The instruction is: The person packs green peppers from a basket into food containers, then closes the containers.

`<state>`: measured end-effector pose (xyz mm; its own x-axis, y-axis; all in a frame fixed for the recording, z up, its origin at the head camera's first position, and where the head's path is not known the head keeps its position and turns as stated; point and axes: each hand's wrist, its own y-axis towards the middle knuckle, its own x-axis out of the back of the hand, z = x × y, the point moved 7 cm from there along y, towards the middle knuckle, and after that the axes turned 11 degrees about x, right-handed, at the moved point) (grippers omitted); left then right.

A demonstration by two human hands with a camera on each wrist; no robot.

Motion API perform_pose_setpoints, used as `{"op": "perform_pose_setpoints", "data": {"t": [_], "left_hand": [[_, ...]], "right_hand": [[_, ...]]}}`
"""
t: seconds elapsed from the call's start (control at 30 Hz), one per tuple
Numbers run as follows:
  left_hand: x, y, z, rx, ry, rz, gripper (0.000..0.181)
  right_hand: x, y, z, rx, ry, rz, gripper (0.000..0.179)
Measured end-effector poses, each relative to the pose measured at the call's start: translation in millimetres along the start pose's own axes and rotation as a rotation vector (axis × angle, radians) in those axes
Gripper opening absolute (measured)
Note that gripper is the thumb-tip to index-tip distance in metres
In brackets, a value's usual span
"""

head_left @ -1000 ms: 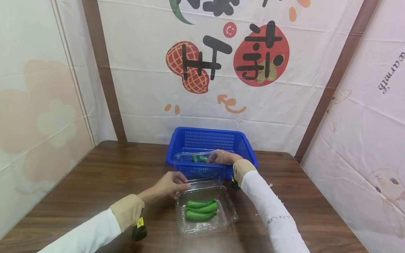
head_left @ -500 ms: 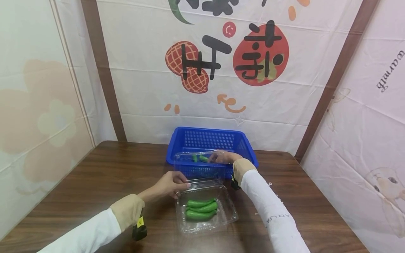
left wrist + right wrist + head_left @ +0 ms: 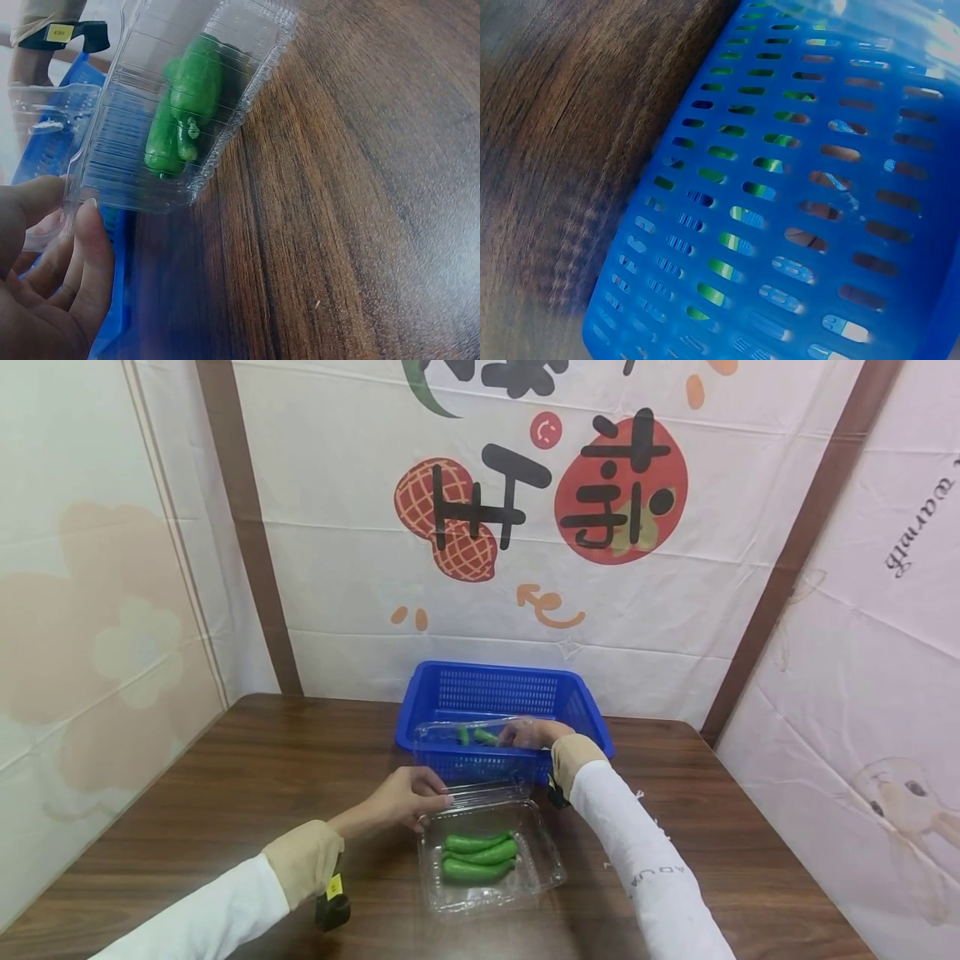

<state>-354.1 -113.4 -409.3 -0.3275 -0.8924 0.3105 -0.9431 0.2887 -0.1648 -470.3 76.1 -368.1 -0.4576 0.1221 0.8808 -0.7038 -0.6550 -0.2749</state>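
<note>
My left hand [image 3: 401,799] pinches the hinge-side edge of an open clear plastic clamshell box [image 3: 543,852] between thumb and fingers. Inside the box lie three smooth, long green vegetables [image 3: 478,852] side by side; the left wrist view shows them [image 3: 196,84] through the plastic wall. The box's raised lid [image 3: 450,760] leans up before the blue basket [image 3: 588,714]. My right hand [image 3: 528,733] reaches over the basket's near rim, beside more green pieces [image 3: 480,737]. Its fingertips are partly hidden, and I cannot tell whether they hold one. Slots in the basket wall [image 3: 727,172] show green and skin behind.
The brown wooden table [image 3: 300,760] carries the box and basket. A printed cloth [image 3: 337,568] hangs close behind the basket, with more cloth at both sides. Small white scraps [image 3: 640,794] lie right of the right forearm.
</note>
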Motion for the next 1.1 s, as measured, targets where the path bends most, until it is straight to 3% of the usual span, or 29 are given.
{"op": "perform_pose_setpoints", "data": {"t": [0.27,0.57,0.73,0.9,0.97,1.1], "left_hand": [[-0.8,-1.2,-2.1,-0.002,0.011,0.001,0.026],[-2.0,-3.8,-4.1,-0.007,0.032,-0.011,0.026],[-3.3,-5.7,-3.7,-0.007,0.026,-0.011,0.026],[-2.9,-4.4,-3.6,-0.005,0.024,-0.013,0.025],[-2.5,-3.3,-3.6,-0.004,0.022,-0.014,0.025],[-3.1,-3.4,-3.3,-0.010,0.025,-0.017,0.025]], "right_hand": [[0,-3.8,-6,-0.055,0.048,-0.054,0.032],[4,-5.5,-7,0.060,0.104,-0.079,0.026],[8,-5.1,-6,0.182,0.098,-0.080,0.030],[13,-10.0,-3,0.179,0.086,-0.108,0.027],[13,-14.6,-2,0.134,0.091,-0.127,0.024],[14,-18.5,2,0.166,0.058,-0.155,0.021]]}}
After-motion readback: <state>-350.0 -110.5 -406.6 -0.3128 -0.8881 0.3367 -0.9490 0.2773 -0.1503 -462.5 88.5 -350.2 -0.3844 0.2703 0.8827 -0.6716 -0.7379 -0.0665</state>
